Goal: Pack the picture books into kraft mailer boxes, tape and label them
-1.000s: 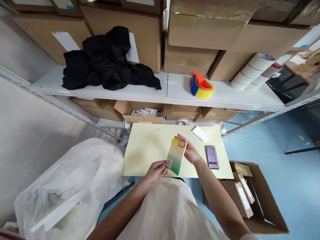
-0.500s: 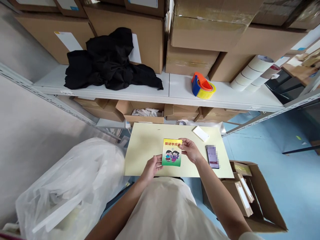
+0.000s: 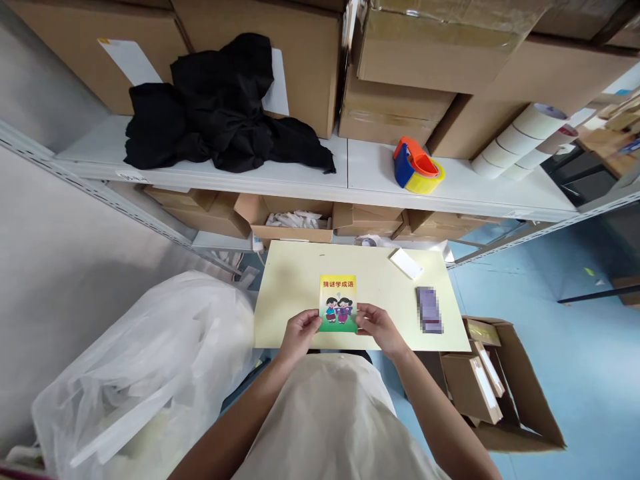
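Grasping a booklet [image 3: 339, 303] between both hands: pinching its left edge, low down, with the left hand [image 3: 300, 331] and its right edge, also low, with the right hand [image 3: 379, 327]. Presenting the front cover to the camera, running the printed title across the far end. Positioning it over the near half of a pale table [image 3: 295, 280]; not revealing whether touching that surface or hovering just above. Counting, by judgement, a forward-facing cover and a two-handed hold as done; not yet opening, releasing or laying aside. Leaving untouched, toward the table's right side, a flat white item [image 3: 406, 264] and, nearer the front edge, a phone [image 3: 430, 310] with blurred screen.
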Motion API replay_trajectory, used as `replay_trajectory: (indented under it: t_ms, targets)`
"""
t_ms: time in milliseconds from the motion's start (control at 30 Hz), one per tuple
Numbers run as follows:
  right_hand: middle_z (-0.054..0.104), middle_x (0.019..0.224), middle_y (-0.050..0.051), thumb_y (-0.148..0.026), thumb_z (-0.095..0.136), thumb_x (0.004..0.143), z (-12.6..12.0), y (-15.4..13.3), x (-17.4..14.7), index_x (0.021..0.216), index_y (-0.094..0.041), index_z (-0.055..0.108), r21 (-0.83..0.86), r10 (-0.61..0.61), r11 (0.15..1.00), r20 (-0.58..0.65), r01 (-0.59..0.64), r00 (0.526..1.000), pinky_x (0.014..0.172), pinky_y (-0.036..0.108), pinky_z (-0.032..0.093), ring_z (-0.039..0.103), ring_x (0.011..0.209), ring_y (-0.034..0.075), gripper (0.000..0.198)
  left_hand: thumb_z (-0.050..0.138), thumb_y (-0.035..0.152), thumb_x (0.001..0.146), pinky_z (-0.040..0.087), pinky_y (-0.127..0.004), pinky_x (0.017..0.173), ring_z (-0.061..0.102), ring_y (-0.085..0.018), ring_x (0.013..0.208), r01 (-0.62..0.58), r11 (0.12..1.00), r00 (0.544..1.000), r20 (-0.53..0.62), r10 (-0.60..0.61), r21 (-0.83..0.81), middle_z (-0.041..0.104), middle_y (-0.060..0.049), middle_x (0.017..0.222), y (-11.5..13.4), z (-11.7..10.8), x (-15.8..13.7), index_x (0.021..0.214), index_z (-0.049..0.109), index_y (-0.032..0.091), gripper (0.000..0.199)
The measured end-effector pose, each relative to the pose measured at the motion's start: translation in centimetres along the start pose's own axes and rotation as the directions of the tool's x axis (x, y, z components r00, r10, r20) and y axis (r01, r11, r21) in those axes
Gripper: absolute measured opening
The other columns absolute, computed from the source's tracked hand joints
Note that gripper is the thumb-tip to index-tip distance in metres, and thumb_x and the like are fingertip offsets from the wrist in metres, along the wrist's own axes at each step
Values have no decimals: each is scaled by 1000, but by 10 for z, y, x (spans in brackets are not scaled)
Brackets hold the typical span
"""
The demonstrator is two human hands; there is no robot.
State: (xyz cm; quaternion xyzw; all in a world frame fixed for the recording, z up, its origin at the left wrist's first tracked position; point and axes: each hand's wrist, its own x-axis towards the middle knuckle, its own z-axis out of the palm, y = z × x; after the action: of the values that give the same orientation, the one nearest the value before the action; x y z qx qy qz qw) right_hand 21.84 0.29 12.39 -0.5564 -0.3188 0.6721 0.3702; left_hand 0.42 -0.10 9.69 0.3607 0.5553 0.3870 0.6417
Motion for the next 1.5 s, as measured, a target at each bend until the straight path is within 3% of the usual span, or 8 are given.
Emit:
replay_trajectory:
  t_ms: [233,333,433,633,800,1067,1267,1500]
  targets:
    - [60,82,2,-47,77,61,15,24,9,84,-22,67,-86,-14,996,-62,8,998,59,31,51,57,63,13,36,66,40,71,50,-31,75,63,-20,81,-69,994,996,70,64,80,69,-9,90,-19,-16,3,97,67,17,35]
    - [62,80,3,-47,76,60,22,35,25,81,-22,68,-103,0,995,-76,-8,997,59,32,51,58,63,14,34,67,37,68,51,-31,69,62,-19,80,-64,986,998,1,64,155,66,-9,99,-27,-25,8,103,66,19,39]
    - [63,72,2,-43,77,56,31,42,47,79,-21,66,-117,11,993,-99,-22,995,58,31,50,57,61,15,33,66,35,68,51,-29,67,60,-16,75,-51,981,996,-61,64,187,64,-6,90,-30,-36,22,104,66,19,40]
    - [62,66,-1,-33,76,51,64,43,119,85,-21,60,-170,-6,985,-138,-18,990,52,29,46,57,55,14,39,67,32,64,51,-28,66,59,-13,64,-62,961,965,-229,126,269,64,-3,83,-32,-72,77,100,67,20,37]
    - [60,65,-3,-22,68,60,100,43,194,85,-22,57,-302,15,952,-134,-55,991,49,25,47,55,51,10,28,63,21,66,51,-28,65,60,-14,61,5,862,943,-288,164,507,68,-6,82,-30,-110,139,94,70,20,29]
    - [63,71,-2,-11,62,67,144,64,280,91,-22,58,-400,56,911,-117,-99,992,56,25,50,56,55,10,27,54,11,69,48,-31,77,63,-18,73,129,780,935,-337,111,613,71,-6,85,-34,-162,211,93,71,19,30]
    - [65,81,-1,-11,62,70,156,70,296,99,-24,59,-476,68,872,-109,-113,992,63,26,51,61,68,12,32,50,11,73,47,-32,81,63,-21,84,168,727,934,-343,98,666,69,-7,92,-46,-174,226,103,68,18,36]
    - [61,109,6,-11,64,69,156,68,286,108,-22,59,-530,60,841,-106,-107,993,73,30,51,60,71,12,40,50,8,72,38,-37,101,54,-26,110,156,679,922,-352,160,717,61,-14,113,-50,-168,226,114,62,11,44]
